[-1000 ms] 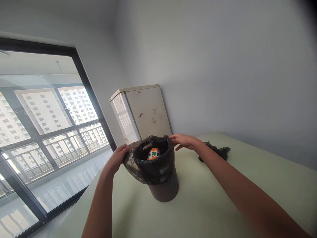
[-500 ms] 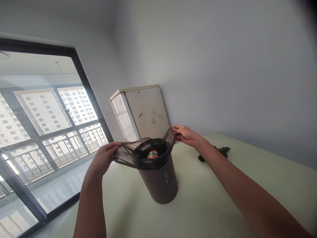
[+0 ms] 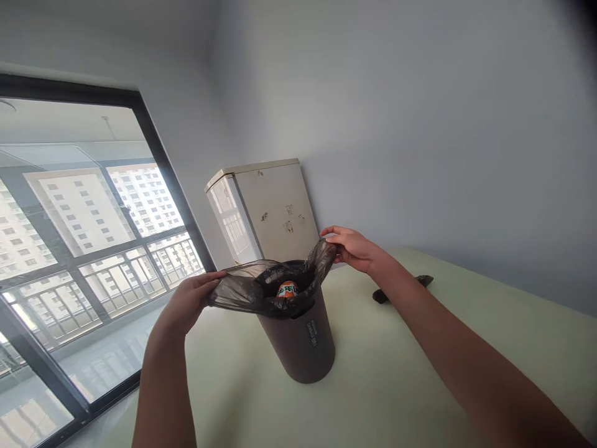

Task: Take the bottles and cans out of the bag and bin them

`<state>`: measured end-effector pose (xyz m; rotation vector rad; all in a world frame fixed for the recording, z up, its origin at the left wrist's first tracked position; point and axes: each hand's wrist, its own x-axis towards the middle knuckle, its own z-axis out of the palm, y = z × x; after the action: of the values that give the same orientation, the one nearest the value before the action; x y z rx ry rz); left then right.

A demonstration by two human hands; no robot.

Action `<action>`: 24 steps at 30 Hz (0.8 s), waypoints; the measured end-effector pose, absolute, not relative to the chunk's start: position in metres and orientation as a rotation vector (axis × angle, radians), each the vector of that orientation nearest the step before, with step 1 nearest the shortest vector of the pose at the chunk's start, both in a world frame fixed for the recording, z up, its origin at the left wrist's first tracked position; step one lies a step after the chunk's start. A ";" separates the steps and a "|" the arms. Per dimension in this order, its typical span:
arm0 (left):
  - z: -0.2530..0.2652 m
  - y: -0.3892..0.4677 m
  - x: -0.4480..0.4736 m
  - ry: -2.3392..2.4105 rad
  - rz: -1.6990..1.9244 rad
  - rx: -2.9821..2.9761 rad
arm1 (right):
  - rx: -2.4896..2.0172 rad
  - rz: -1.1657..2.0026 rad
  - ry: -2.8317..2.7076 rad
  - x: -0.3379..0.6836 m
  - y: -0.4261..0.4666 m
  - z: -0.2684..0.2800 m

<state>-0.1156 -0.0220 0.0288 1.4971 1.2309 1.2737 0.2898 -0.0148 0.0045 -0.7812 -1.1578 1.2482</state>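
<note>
Pale green tabletop (image 3: 373, 379) fills the space nearest you, its front cut off by the lower edge, where your two bare forearms also run out of view. Upright on it, leaning only with the camera's tilt, stands a dark grey-brown garbage bin (image 3: 296, 348); its label looks like "GARBAGE BIN", but the smaller line is too fine to read. Thin black bin liner (image 3: 240, 295) sits in and over the bin's mouth, hiding most of the rim.

Your left hand (image 3: 189, 303) has its fingers nearly closed, pinching the liner's edge and stretching it out past the bin's left side. Your right hand (image 3: 353, 249) grips a gathered fold above the right side, index finger reaching over the film; the folds partly cover your other fingertips. Inside the liner shows an orange-and-white item (image 3: 288, 290) with green markings; its lower part is hidden, so you cannot tell its shape.

Beyond your right forearm lies a crumpled black thing (image 3: 380, 297), partly covered by that arm and hard to identify. Farther back, the bin and liner block the base of a worn white refrigerator (image 3: 280, 214) near the grey wall (image 3: 420, 124). To the left, dark-framed glass (image 3: 69, 118) shows a railing (image 3: 125, 280) and pale apartment blocks (image 3: 144, 196), washed out by glare.
</note>
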 end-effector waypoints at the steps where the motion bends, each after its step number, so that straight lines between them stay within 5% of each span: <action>1: 0.027 -0.019 -0.117 1.226 1.307 1.485 | -0.761 1.262 -1.149 0.290 -0.016 0.005; 12: 0.009 0.003 -0.088 1.699 1.679 1.670 | -0.882 1.094 -1.188 0.277 -0.013 0.002; 24: 0.015 0.000 -0.120 1.258 1.948 1.284 | -0.601 0.993 -1.019 0.295 -0.010 0.005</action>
<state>-0.1195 0.0004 0.0147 1.2839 1.2583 1.9476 0.2948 -0.0102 0.0051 -0.6014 -1.0192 0.9926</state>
